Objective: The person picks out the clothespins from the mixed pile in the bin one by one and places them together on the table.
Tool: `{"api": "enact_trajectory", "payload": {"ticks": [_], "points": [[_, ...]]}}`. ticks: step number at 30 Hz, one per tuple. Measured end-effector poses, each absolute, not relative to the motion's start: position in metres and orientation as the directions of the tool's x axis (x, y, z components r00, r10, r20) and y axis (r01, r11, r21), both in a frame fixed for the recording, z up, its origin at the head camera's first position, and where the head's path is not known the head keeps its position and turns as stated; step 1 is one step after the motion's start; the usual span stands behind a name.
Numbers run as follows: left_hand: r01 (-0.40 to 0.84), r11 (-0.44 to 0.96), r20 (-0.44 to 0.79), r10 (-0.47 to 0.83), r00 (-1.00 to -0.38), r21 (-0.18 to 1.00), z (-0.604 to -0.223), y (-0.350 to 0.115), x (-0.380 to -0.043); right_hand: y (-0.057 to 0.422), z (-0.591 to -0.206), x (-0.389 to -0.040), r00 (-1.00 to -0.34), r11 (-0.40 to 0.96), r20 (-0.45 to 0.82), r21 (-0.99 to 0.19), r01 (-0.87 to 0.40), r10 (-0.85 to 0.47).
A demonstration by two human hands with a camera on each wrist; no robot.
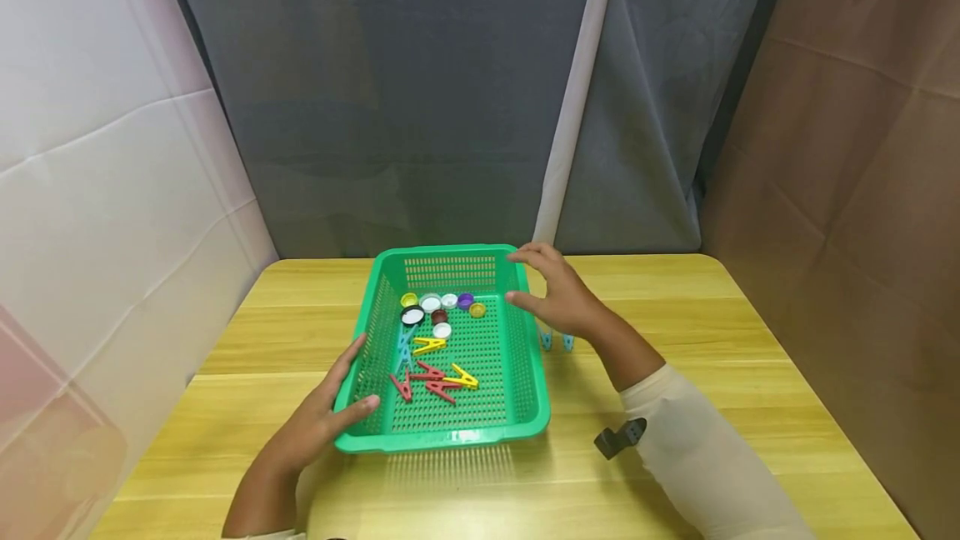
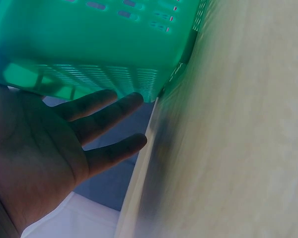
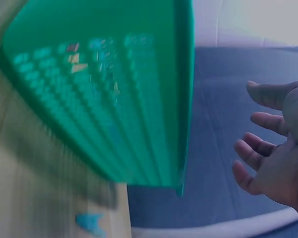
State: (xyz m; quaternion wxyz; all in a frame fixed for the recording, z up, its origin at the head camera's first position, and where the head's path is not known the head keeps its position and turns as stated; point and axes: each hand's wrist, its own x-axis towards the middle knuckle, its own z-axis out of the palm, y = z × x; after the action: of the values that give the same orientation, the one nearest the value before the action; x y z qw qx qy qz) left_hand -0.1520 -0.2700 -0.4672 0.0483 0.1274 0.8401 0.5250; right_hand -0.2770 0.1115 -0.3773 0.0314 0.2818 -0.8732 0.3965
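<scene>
A green plastic basket (image 1: 534, 407) with perforated walls stands before me on the wooden table. My left hand (image 1: 315, 422) holds its left side, thumb over the rim and fingers along the outer wall; in the left wrist view those fingers (image 2: 109, 116) are spread. By the far right corner hovers my right hand (image 1: 558, 294), fingers apart and nothing in its grasp. Inside the basket lie red clothespins (image 1: 402, 387), yellow clothespins (image 1: 431, 346), blue clothespins (image 1: 406, 348) and several bottle caps, among them a purple cap (image 1: 466, 301) and a black-rimmed cap (image 1: 412, 316).
Two blue clothespins (image 1: 557, 342) lie on the table (image 1: 712, 357) just right of the basket, partly below my right wrist. Grey cloth (image 1: 412, 107) hangs behind the table's back edge. Pale cloth (image 1: 112, 148) stands to the left and brown cloth (image 1: 847, 173) to the right.
</scene>
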Motion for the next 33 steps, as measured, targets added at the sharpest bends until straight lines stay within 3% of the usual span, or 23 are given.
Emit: {"api": "enact_trajectory", "payload": {"ticks": [8, 16, 26, 33], "points": [[0.134, 0.422, 0.026, 0.25, -0.968, 0.897, -0.466, -0.271, -0.152, 0.077, -0.365, -0.27, -0.778, 0.465, 0.185, -0.711, -0.527, -0.6], [0.148, 0.414, 0.039, 0.26, -0.965, 0.898, -0.468, -0.27, -0.152, 0.048, -0.368, -0.264, -0.622, 0.434, 0.021, -0.699, -0.569, -0.783], [0.135, 0.394, 0.025, 0.273, -0.962, 0.909, -0.468, -0.27, -0.152, 0.017, -0.365, -0.255, -0.508, 0.51, -0.198, -0.613, -0.603, -0.838], [0.133, 0.377, 0.021, 0.289, -0.957, 0.917, -0.466, -0.271, -0.152, 0.003, -0.346, -0.256, -0.445, 0.518, -0.272, -0.55, -0.655, -0.853]]}}
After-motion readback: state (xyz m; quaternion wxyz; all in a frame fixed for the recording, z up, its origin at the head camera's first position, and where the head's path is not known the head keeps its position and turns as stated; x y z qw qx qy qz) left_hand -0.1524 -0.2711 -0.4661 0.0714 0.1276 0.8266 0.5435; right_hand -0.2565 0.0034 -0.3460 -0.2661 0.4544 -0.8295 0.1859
